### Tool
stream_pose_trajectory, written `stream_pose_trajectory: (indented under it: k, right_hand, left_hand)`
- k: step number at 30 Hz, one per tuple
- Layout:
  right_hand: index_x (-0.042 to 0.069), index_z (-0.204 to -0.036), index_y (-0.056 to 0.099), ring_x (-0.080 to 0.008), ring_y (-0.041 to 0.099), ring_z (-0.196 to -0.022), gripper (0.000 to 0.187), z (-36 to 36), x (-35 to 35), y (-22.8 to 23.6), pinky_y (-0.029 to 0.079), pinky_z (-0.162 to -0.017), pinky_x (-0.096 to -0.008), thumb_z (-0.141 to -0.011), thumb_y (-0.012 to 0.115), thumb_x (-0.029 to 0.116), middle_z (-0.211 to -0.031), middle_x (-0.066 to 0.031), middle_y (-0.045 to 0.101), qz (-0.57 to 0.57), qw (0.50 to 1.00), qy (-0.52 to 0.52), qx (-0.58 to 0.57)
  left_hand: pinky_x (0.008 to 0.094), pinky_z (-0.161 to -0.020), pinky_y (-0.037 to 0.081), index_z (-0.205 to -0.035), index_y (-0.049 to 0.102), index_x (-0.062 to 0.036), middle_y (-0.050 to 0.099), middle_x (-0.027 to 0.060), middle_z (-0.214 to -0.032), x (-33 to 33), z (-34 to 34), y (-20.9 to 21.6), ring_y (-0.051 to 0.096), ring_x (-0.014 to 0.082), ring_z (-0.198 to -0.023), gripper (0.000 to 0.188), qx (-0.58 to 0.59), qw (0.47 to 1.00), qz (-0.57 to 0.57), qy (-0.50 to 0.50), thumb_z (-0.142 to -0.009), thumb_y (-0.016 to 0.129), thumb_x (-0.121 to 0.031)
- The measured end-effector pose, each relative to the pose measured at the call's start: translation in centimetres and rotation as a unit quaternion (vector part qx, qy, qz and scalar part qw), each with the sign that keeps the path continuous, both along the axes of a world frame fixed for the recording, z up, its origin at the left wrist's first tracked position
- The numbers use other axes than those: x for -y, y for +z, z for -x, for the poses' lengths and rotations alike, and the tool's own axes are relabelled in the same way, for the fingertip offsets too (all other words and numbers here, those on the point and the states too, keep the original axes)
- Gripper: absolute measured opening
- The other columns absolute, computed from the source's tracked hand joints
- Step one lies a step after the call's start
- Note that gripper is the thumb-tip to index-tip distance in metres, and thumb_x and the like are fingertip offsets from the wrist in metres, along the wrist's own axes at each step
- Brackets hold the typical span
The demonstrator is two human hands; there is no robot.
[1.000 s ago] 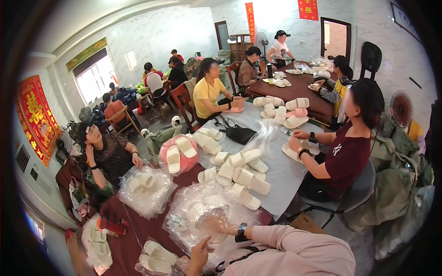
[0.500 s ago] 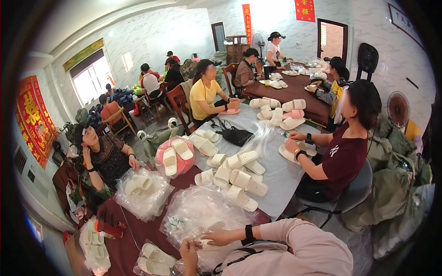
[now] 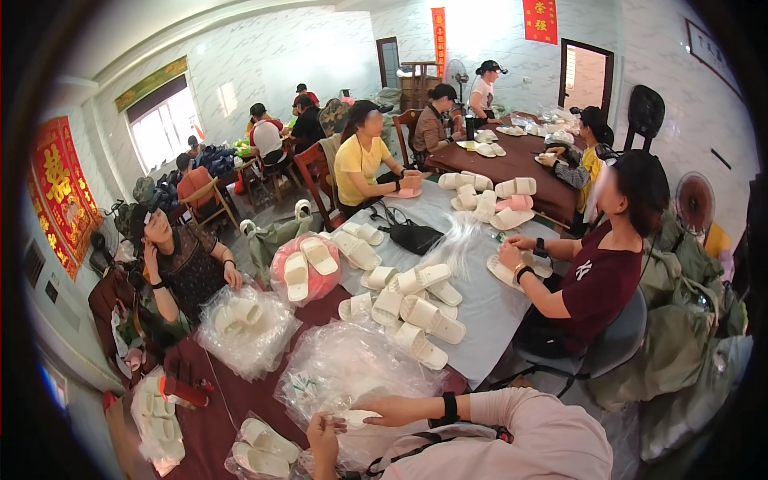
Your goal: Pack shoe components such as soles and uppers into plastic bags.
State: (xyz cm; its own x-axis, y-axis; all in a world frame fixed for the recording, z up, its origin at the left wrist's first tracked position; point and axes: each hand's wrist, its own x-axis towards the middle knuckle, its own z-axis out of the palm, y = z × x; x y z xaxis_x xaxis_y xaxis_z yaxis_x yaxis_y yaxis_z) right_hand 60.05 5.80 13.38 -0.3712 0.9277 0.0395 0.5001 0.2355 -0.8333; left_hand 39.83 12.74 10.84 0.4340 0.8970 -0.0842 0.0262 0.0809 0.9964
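Over the near worktop (image 3: 252, 394), the left hand (image 3: 322, 434) pinches the left end of a white slipper (image 3: 357, 418), and the right hand (image 3: 386, 411) grips its right end. Just beyond lie loose clear plastic bags (image 3: 308, 362). At the near left, a clear bag (image 3: 290, 433) holds a pair of slippers (image 3: 264, 448); farther left, another plastic bag (image 3: 178, 450) holds more. Beyond, two slippers (image 3: 238, 314) lie among clear wrapping (image 3: 266, 340); whether inside, I cannot tell.
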Motion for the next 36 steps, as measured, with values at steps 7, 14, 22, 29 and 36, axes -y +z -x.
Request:
stream_pose_trajectory:
  k: [7, 14, 22, 29, 36]
  right_hand:
    - [0.002, -0.128, 0.038, -0.035, 0.046, -0.11, 0.055, -0.4, 0.3, 0.0, 0.036, -0.092, -0.0402, -0.086, 0.051, 0.037, -0.119, -0.0215, 0.049, -0.001, 0.996, 0.009, 0.089]
    - [0.007, -0.136, 0.024, -0.0342, 0.038, -0.118, 0.076, 0.1, 1.6, -1.3, 0.023, -0.101, -0.0473, -0.079, 0.058, 0.043, -0.124, -0.0201, 0.044, -0.053, 0.984, 0.048, 0.161]
    - [0.006, -0.137, 0.022, -0.0324, 0.037, -0.12, 0.075, -0.2, 0.9, -4.0, 0.022, -0.102, -0.0465, -0.077, 0.06, 0.031, -0.126, -0.0174, 0.043, -0.023, 0.977, 0.039, 0.208]
    - [0.008, -0.137, 0.021, -0.035, 0.033, -0.122, 0.082, -0.1, 1.2, -3.2, 0.019, -0.103, -0.0479, -0.072, 0.065, 0.031, -0.127, -0.0188, 0.042, 0.003, 0.982, 0.042, 0.182]
    - [0.01, -0.139, 0.015, -0.0367, 0.03, -0.125, 0.089, 0.2, 1.7, -1.5, 0.013, -0.107, -0.0484, -0.07, 0.067, 0.029, -0.131, -0.0186, 0.036, -0.031, 0.958, 0.019, 0.286]
  left_hand:
    - [0.0282, -0.05, 0.052, -0.096, 0.047, 0.0016, 0.059, 0.0134, -0.075, -0.3, -0.3, 1.5, 0.061, 0.0199, -0.059, 0.012, 0.041, 0.995, -0.017, 0.086, -0.089, 0.038, -0.001]
    - [0.0297, -0.048, 0.053, -0.096, 0.047, 0.001, 0.058, 0.0137, -0.076, -0.3, -0.6, 1.5, 0.06, 0.02, -0.055, 0.011, 0.081, 0.99, -0.008, 0.112, -0.091, 0.038, -0.004]
    - [0.0296, -0.047, 0.053, -0.093, 0.047, 0.0, 0.058, 0.0121, -0.074, 0.0, -0.8, 1.8, 0.06, 0.0191, -0.053, 0.011, 0.094, 0.987, 0.007, 0.131, -0.091, 0.038, -0.004]
    - [0.032, -0.052, 0.055, -0.1, 0.044, 0.0032, 0.056, 0.0139, -0.076, -0.2, -0.3, 1.2, 0.061, 0.0222, -0.055, 0.016, 0.093, 0.989, 0.01, 0.112, -0.088, 0.034, 0.004]
    - [0.0313, -0.052, 0.054, -0.098, 0.044, 0.0026, 0.056, 0.0133, -0.076, -0.2, -0.4, 1.6, 0.061, 0.0216, -0.054, 0.014, 0.1, 0.989, 0.003, 0.105, -0.088, 0.034, 0.003]
